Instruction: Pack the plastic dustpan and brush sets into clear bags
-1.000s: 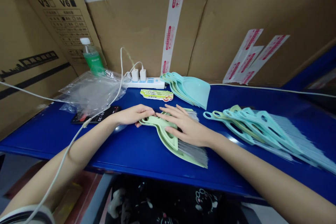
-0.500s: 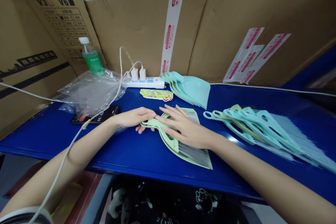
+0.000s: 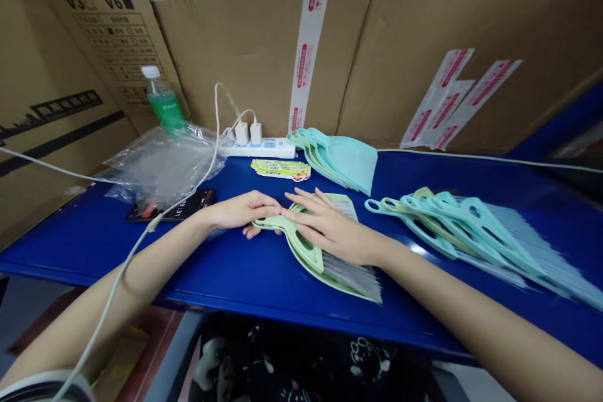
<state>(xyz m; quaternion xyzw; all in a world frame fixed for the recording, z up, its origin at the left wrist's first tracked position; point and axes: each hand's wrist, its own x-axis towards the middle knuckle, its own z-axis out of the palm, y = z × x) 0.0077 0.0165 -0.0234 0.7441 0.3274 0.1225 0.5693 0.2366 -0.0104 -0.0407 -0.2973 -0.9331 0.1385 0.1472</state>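
A pale green hand brush (image 3: 308, 252) with grey bristles lies on top of a matching green dustpan (image 3: 301, 264) at the table's middle. My left hand (image 3: 245, 210) pinches the handle ends, thumb above and fingers partly hidden below. Spread across the brush's upper part, my right hand (image 3: 330, 226) rests flat with fingers stretched toward the left. Its index fingertip meets my left hand at the handle. Part of the brush head is covered by my right palm.
Nested dustpans (image 3: 351, 160) lie at the back, beside a yellow-green label stack (image 3: 281, 169) and a power strip (image 3: 273, 148). Several brushes (image 3: 485, 232) overlap on the right. A phone (image 3: 198, 204), plastic bags (image 3: 164, 160), a bottle (image 3: 166, 107) and a white cable (image 3: 129, 257) occupy the left.
The brush has shifted slightly to the right over the dustpan, its bristles now reaching nearer the dustpan's front edge. Both hands stay almost in place.
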